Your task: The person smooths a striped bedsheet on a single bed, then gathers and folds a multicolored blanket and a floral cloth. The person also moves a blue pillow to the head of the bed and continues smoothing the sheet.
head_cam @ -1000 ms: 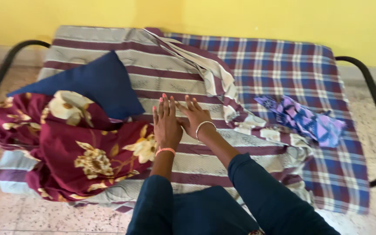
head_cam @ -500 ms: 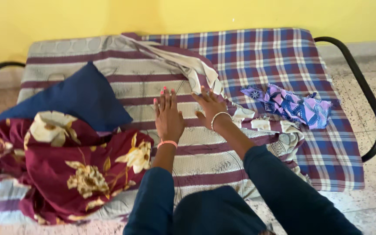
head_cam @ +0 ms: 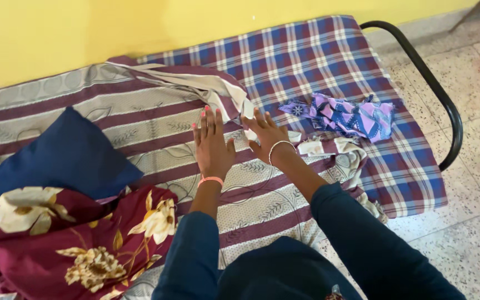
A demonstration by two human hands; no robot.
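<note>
My left hand (head_cam: 213,145) and right hand (head_cam: 269,136) lay flat, fingers spread, gripping nothing, on the striped sheet (head_cam: 140,119): beige, maroon bands, rumpled edge, covering the bed (head_cam: 329,55). Counted: one blue pillow (head_cam: 62,158), one floral blanket (head_cam: 79,239), one purple cloth (head_cam: 345,115).

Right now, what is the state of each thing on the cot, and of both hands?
Striped beige and maroon bedsheet: spread out, right edge bunched in folds.
Blue checked mattress: partly uncovered.
Navy blue pillow: lying on the sheet.
Maroon floral blanket: crumpled in a heap.
Purple patterned cloth: crumpled on the mattress.
Left hand: open, flat on the sheet.
Right hand: open, fingers spread, at the bunched edge.
</note>
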